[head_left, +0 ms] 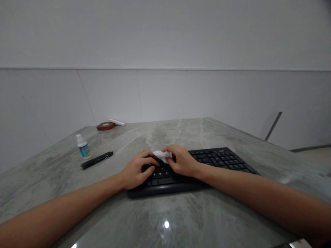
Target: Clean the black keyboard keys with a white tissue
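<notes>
A black keyboard (pixel 219 159) lies on the grey marble table, its number pad to the right. My left hand (pixel 138 168) rests over the keyboard's left end, fingers apart and bent, holding nothing; its fingertips come near a crumpled white tissue (pixel 160 155). That tissue is pinched in my right hand (pixel 182 161), between thumb and fingers, and touches the keys in the upper left part of the keyboard. My right hand and wrist cover some of the middle keys.
On the left of the table (pixel 165 213) stand a white-capped spray bottle (pixel 84 148) and, beside it, a black pen-like item (pixel 97 160). A reddish-brown box (pixel 105 126) and a white flat object (pixel 117 122) lie at the back near the wall.
</notes>
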`<state>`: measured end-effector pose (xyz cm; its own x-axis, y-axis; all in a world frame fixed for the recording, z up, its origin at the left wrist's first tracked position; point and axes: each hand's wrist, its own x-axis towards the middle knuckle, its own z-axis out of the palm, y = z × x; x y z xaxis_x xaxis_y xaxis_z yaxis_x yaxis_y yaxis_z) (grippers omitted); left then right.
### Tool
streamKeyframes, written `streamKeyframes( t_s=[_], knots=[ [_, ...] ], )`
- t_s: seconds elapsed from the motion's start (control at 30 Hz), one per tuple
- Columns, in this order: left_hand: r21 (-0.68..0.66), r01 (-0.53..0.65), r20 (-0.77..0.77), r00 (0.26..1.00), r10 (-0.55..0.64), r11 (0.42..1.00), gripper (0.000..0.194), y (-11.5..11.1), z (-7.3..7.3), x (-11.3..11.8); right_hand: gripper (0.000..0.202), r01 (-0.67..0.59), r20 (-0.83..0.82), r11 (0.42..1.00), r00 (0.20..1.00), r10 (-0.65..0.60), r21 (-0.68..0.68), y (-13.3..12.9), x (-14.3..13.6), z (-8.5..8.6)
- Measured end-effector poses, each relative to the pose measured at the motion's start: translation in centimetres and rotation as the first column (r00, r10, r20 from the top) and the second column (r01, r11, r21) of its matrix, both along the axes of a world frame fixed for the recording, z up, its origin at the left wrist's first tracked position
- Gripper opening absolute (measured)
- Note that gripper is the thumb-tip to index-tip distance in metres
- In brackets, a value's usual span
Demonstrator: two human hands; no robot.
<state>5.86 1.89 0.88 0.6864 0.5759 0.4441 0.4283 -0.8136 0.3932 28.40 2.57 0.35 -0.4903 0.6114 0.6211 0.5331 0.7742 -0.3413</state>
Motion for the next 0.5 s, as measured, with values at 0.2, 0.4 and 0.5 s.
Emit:
streamKeyframes(
  t_s=[0.2, 0.4, 0.5],
  knots=[
    [0.006, 0.000, -0.003, 1.000, 0.000, 1.000, 0.021, 0.01, -0.03, 0.05, 0.026, -0.042, 0.022, 0.999, 0.999, 0.042, -0.001, 0.04, 0.04, -0.04],
    [0.007, 0.001, 0.001, 1.000, -0.001, 1.000, 0.021, -0.06, -0.02, 0.04, 0.027, -0.048, 0.010, 0.999, 0.999, 0.048, -0.004, -0.02, 0.01, 0.05],
    [0.006, 0.003, 0.005, 1.000, -0.003, 1.000, 0.021, -0.05, -0.01, 0.06, 0.027, -0.084, 0.017, 0.996, 0.996, 0.084, -0.007, -0.02, -0.01, 0.05]
  ],
)
